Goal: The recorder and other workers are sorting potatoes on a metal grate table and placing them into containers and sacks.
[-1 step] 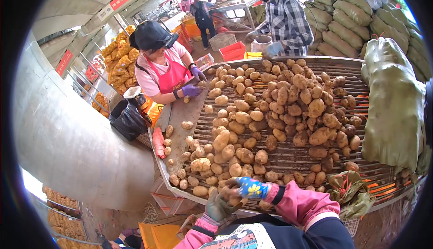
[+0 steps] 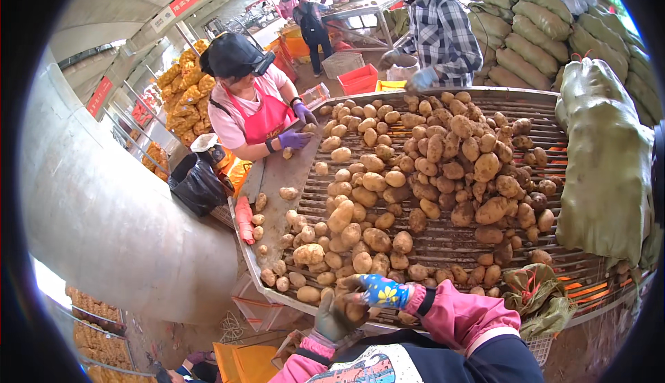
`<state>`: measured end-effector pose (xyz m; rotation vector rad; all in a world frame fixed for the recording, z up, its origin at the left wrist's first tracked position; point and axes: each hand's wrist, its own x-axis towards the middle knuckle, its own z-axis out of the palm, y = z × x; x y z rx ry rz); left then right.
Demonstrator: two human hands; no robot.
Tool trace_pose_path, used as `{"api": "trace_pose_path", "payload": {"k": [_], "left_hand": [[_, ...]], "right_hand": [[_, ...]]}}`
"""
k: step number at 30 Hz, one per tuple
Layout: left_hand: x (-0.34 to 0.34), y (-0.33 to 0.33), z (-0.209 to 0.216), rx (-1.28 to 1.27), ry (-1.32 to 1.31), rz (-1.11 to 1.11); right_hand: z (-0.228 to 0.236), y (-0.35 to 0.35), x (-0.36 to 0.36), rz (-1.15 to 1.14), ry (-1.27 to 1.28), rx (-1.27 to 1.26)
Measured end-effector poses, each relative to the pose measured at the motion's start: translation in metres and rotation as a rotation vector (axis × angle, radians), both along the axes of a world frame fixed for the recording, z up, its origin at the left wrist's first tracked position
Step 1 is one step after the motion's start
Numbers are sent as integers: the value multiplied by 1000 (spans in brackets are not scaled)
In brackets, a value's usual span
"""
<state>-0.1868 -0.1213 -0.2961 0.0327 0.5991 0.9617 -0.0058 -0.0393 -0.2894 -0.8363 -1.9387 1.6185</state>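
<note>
My left hand, in a grey-green glove, is closed around a potato at the near edge of the slatted sorting table. Coming from the right, my right hand, in a blue glove with a yellow flower, curls its fingers at the same potato; its fingertips are slightly blurred. Just beyond both hands, loose potatoes cover the slats. Farther back they rise into a soil-covered heap.
Across the table at left, a co-worker in a pink apron handles potatoes with purple gloves. Another in a checked shirt stands at the far side. A green sack lies on the right edge, crumpled sacking nearer. A concrete pillar stands left.
Both my hands have shifted slightly left with the potato between them. The far co-worker's blue-gloved hand has moved slightly.
</note>
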Motion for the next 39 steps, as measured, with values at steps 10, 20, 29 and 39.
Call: {"api": "trace_pose_path", "payload": {"k": [10,20,29,39], "left_hand": [[-74,-65,-64,-142,45,298],[-3,-64,37,-360,330,741],[-12,-75,-16,-191,203,602],[-28,-52,-74,-752,58,880]], "right_hand": [[-64,140,66,-671,-193,45],[-88,266,52,-796,-803,259],[-51,282,17,-631,-1089,229],[-51,281,-7,-555,-1032,185]]}}
